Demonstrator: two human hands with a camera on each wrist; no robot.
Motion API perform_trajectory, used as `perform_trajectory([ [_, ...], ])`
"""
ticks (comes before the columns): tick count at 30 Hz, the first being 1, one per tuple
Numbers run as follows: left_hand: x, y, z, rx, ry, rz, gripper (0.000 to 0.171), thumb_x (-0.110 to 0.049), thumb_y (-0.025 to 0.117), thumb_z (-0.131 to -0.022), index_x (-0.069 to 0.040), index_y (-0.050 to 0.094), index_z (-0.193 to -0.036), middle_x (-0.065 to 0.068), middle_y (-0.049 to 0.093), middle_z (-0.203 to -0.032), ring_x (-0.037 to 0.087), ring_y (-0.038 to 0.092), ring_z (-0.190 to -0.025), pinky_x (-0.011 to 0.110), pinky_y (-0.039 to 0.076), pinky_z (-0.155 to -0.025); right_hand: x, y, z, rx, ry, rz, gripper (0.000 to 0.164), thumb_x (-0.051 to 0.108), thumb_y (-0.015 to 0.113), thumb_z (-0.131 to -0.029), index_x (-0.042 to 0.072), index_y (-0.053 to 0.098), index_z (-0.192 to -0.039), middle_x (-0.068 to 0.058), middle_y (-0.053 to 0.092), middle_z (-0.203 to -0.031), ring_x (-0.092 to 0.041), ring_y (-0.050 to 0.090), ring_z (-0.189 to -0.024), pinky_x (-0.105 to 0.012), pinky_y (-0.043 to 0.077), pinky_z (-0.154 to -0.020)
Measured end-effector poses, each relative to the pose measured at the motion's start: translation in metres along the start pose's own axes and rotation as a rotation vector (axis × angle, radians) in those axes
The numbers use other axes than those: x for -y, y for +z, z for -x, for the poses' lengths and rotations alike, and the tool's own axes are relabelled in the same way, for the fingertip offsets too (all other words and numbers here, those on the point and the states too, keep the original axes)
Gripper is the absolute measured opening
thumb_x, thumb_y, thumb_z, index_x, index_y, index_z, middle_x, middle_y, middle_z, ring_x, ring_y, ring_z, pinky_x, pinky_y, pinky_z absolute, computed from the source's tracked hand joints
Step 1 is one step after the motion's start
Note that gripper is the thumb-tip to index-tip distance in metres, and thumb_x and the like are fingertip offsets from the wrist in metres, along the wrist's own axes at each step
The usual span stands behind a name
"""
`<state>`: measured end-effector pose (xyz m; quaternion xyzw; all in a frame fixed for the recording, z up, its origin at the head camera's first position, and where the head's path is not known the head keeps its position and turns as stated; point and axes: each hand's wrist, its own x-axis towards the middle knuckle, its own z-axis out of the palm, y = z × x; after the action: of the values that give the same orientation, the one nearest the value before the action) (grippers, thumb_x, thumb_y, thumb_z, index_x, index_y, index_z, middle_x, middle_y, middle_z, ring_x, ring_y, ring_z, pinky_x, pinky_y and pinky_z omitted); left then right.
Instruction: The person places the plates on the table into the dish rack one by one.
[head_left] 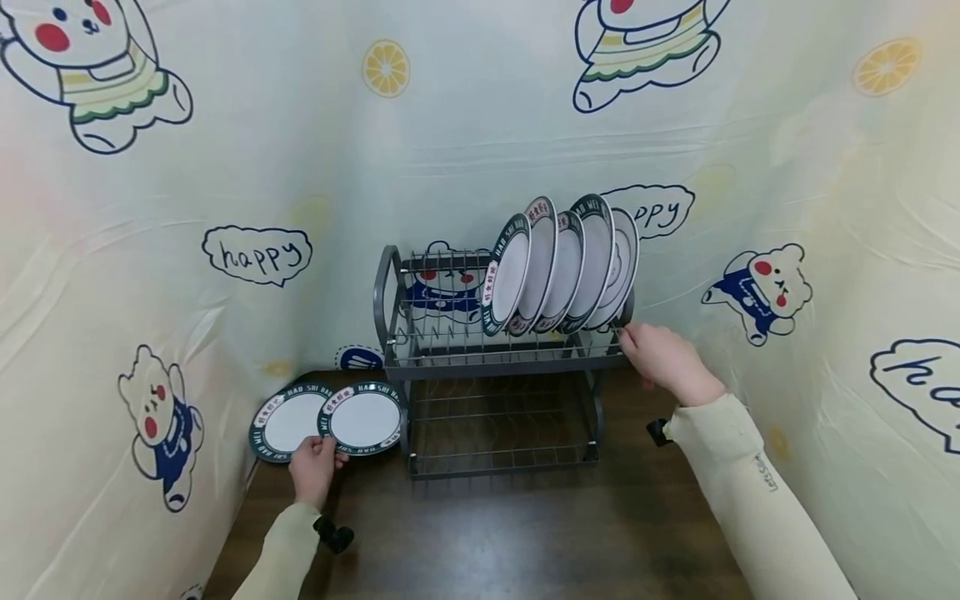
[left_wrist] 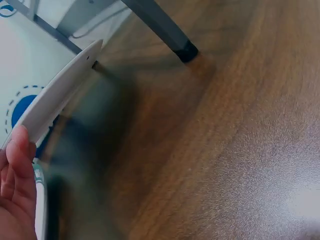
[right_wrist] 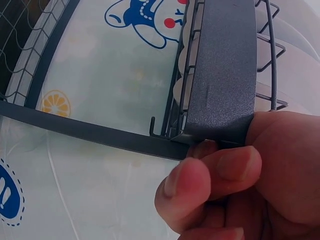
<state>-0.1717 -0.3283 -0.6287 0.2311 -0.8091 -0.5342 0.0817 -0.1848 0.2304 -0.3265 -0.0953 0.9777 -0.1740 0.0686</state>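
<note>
My left hand (head_left: pixel 313 471) pinches the near rim of a white plate (head_left: pixel 365 418) with a dark green lettered border. In the left wrist view that plate (left_wrist: pixel 62 87) is seen edge-on, raised off the tabletop. A second, matching plate (head_left: pixel 288 425) lies to its left, partly covered by it. At the far right end of the two-tier grey dish rack (head_left: pixel 502 367), my right hand (head_left: pixel 667 358) grips the corner of the upper tier. The right wrist view shows its curled fingers (right_wrist: pixel 232 162) around the end of the grey rack bar (right_wrist: pixel 222 75).
Several plates (head_left: pixel 540 267) stand upright in the right half of the upper tier. Wire slots (head_left: pixel 435 325) show at its left. The lower tier (head_left: pixel 502 425) sits near the brown tabletop (head_left: pixel 510 533). A patterned curtain (head_left: pixel 300 183) hangs behind and at both sides.
</note>
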Motion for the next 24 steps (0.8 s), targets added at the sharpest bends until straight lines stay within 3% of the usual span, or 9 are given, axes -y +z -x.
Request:
perform_trajectory([
  [5, -0.012, -0.009, 0.004, -0.015, 0.003, 0.033, 0.022, -0.017, 0.053, -0.102, 0.002, 0.057, -0.111, 0.003, 0.071, -0.073, 0.011, 0.067, -0.060, 0.026, 0.056, -0.058, -0.001, -0.001, 0.000, 0.000, 0.005, 0.006, 0.039, 0.025, 0.034, -0.111, 0.003, 0.059, -0.090, -0.004, 0.056, -0.056, -0.021, 0.056, -0.054, -0.044, 0.048, -0.065],
  [15, -0.036, -0.034, 0.017, -0.145, 0.023, 0.034, 0.022, -0.019, 0.053, -0.103, 0.002, 0.059, -0.104, -0.001, 0.068, -0.066, 0.009, 0.063, -0.053, 0.021, 0.051, -0.051, 0.000, -0.001, 0.001, 0.013, 0.015, -0.001, 0.040, 0.027, 0.033, -0.111, 0.003, 0.059, -0.091, -0.005, 0.056, -0.058, -0.022, 0.056, -0.056, -0.042, 0.047, -0.061],
  [24, -0.063, -0.054, 0.024, -0.182, 0.006, 0.136, 0.019, -0.015, 0.054, -0.099, 0.003, 0.059, -0.102, -0.012, 0.061, -0.055, 0.007, 0.060, -0.047, 0.022, 0.049, -0.048, 0.001, -0.002, 0.001, 0.016, 0.019, -0.014, 0.039, 0.027, 0.034, -0.111, 0.006, 0.057, -0.087, -0.004, 0.056, -0.058, -0.022, 0.055, -0.057, -0.040, 0.044, -0.058],
])
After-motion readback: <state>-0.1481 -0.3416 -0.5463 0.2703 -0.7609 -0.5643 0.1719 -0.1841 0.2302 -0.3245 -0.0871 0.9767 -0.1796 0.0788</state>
